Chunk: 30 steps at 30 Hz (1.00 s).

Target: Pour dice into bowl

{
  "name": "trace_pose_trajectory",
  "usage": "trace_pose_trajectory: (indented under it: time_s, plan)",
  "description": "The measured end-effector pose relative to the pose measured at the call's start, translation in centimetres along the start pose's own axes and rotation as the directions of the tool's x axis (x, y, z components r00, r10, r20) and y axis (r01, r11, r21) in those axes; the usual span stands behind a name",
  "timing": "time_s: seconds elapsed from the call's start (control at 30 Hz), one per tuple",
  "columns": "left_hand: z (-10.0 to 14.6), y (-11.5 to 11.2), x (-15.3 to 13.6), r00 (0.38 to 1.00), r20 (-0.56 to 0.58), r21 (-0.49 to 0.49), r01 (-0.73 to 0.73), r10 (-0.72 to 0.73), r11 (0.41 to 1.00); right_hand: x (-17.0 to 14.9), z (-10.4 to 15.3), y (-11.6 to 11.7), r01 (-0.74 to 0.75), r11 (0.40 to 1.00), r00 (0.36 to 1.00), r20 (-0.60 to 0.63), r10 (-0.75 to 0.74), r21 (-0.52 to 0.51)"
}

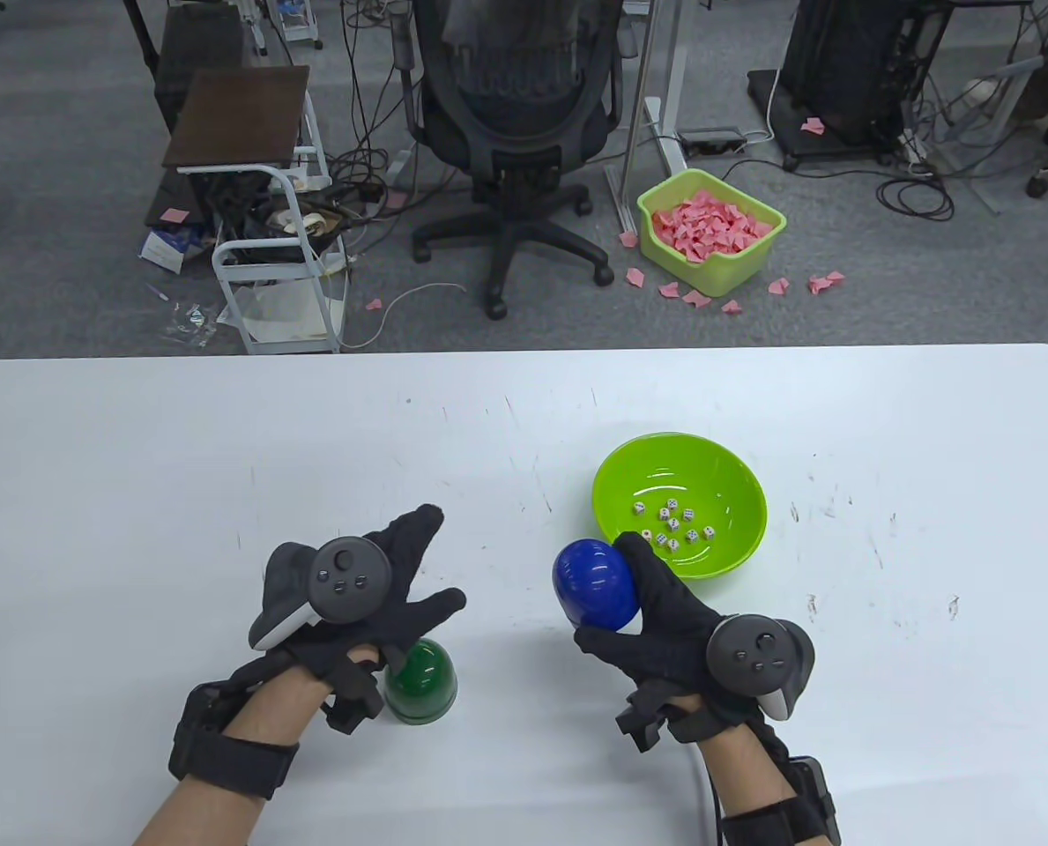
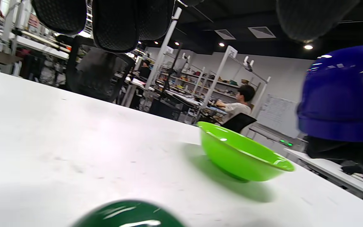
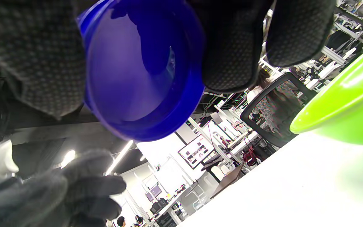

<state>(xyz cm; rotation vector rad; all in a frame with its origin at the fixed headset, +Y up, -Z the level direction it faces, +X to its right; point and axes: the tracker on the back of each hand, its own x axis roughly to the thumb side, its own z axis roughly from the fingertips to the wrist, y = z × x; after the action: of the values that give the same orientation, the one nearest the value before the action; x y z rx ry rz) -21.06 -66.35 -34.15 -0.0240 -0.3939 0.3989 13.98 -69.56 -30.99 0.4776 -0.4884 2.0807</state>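
No words, brands or labels can be read anywhere. The only markings are pips on the small white dice (image 1: 672, 522) inside the green bowl (image 1: 735, 507), too small to count.

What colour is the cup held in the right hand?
Blue. The cup, held by the right hand, shows best in the table view.

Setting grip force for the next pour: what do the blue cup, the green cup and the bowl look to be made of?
Blue cup, held by the right hand: probably glossy hard plastic, translucent, as light glows through its wall. Green cup: likely the same, dark with sharp highlights. Bowl: opaque lime plastic, smooth and shiny, with a thin rim.
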Motion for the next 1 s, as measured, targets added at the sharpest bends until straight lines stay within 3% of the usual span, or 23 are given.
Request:
trace_pose_trajectory:
  time_s: [0.17,0.33,0.73,1.0]
  plan:
    - [1.2,-1.4,-3.3,0.998,-0.059,0.045,0.029,-0.026,0.999,-0.1,0.0,0.0,0.005,1.0,1.0,-0.01,-0.005,0.003]
    - [1.9,-2.9,-5.0,0.997,-0.076,0.076,-0.029,0.035,0.997,-0.2,0.1,0.0,0.019,1.0,0.999,-0.031,-0.019,0.001]
    - [3.1,-3.6,-5.8,0.996,-0.054,0.054,-0.069,0.071,0.996,-0.3,0.1,0.6,0.041,0.999,0.995,-0.087,-0.04,0.01]
    - [3.0,-3.4,-6.0,0.993,-0.046,0.064,-0.11,0.113,0.992,0.3,0.3,2.3,0.032,0.993,0.996,-0.09,-0.022,0.112]
